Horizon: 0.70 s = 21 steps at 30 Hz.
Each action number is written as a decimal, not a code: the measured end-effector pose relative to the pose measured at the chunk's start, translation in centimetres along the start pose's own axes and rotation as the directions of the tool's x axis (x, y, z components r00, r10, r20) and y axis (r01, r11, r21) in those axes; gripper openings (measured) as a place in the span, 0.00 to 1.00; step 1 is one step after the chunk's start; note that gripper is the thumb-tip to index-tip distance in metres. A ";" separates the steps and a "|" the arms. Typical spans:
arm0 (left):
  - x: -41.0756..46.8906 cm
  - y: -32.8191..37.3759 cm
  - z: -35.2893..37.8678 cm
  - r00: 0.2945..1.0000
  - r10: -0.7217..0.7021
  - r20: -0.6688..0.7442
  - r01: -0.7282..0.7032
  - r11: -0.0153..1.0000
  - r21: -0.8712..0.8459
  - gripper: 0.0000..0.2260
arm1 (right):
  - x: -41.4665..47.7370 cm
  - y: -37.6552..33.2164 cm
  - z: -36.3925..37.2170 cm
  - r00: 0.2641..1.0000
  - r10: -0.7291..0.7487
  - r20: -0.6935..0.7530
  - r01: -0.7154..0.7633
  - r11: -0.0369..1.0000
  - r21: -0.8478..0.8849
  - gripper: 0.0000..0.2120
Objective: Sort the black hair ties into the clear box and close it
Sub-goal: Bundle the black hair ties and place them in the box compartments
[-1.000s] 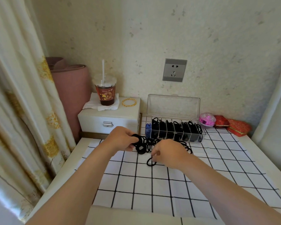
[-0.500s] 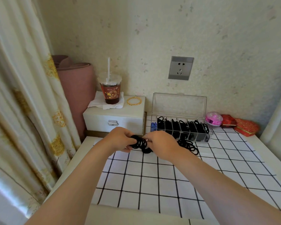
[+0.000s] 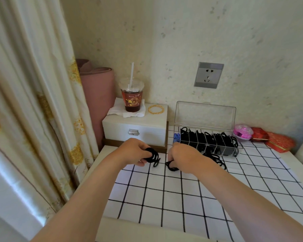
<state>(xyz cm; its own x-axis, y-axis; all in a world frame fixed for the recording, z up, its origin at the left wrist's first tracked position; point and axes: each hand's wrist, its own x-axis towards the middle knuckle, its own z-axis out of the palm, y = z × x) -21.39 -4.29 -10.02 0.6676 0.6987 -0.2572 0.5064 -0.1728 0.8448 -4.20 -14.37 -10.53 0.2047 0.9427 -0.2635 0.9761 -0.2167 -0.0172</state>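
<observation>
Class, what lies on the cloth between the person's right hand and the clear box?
In the head view, loose black hair ties lie on the checked cloth between the right hand and the clear box.

Left hand (image 3: 131, 151) and right hand (image 3: 184, 155) curl close together, apparently both pinching.

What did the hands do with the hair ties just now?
The right hand met the left hand at its bunch of ties, then pulled back to the right and now pinches one tie. The left hand kept gripping the bunch. The clear box stayed open, loose ties before it.
</observation>
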 end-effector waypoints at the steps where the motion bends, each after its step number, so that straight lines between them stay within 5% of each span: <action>1: 0.0 0.1 0.2 1.000 0.002 -0.001 -0.002 1.000 -0.002 0.08 | -0.5 0.2 0.1 1.000 -0.019 -0.018 0.020 1.000 0.019 0.12; 7: -0.1 1.0 1.6 1.000 0.017 -0.003 -0.018 1.000 -0.018 0.08 | -2.8 2.4 0.0 0.975 0.096 -0.202 0.000 0.902 0.432 0.04; 12: 0.3 2.0 3.9 1.000 0.009 -0.001 -0.009 0.991 -0.132 0.09 | -4.7 3.6 -1.3 0.930 0.289 -0.228 0.030 0.556 0.831 0.02; 15: 0.4 2.9 5.4 0.999 0.006 0.035 0.002 0.972 -0.234 0.08 | -5.7 3.3 -1.9 0.955 0.249 -0.162 0.063 0.362 0.930 0.04; 21: 0.6 4.2 6.8 0.988 0.020 0.155 0.052 0.893 -0.447 0.09 | -6.4 3.2 -2.2 0.948 0.281 -0.150 0.008 0.448 0.894 0.02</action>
<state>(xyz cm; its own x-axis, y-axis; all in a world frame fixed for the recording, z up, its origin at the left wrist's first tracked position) -15.14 -9.35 -9.87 0.7538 0.5795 -0.3099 0.2427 0.1929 0.9507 -2.21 -20.52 -6.74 0.4796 0.8706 -0.1100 0.3739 -0.3162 -0.8719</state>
